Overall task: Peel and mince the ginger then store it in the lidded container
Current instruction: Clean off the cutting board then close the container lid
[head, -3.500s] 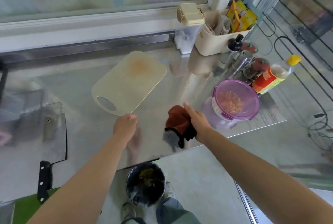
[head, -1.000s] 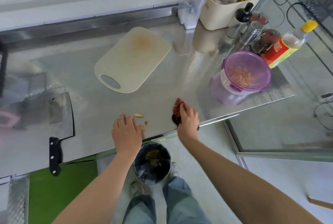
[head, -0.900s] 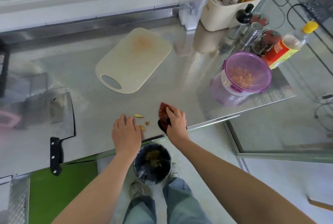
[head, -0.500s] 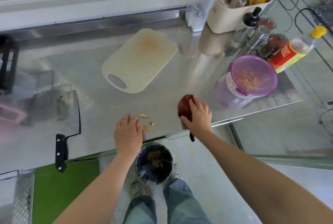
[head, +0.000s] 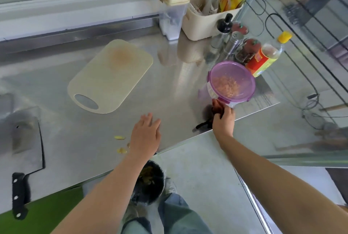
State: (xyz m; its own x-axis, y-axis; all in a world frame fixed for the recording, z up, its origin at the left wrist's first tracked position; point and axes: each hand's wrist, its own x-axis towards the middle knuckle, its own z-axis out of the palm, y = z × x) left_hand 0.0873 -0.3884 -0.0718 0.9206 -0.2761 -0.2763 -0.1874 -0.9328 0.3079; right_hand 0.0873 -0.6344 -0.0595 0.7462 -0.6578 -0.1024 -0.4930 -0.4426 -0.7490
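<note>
The purple lidded container (head: 232,81) stands at the right of the steel counter (head: 169,83), lid on, minced ginger visible through it. My right hand (head: 224,118) grips a dark red cloth (head: 216,108) on the counter, right against the container's near side. My left hand (head: 146,135) hovers flat with fingers spread over the counter's front edge. A few yellow ginger peel scraps (head: 120,143) lie just left of it. The cream cutting board (head: 111,75) lies bare, with an orange stain.
A cleaver (head: 26,158) with a black handle lies at the left front edge. Bottles, shakers and an oil bottle (head: 263,58) crowd behind the container, beside a cream caddy (head: 205,24). A black bin (head: 150,183) with peelings stands on the floor below the edge.
My right hand has carried the cloth to the right, from the front edge to the container's base. My left hand has lifted and spread its fingers, to the right of the peel scraps.
</note>
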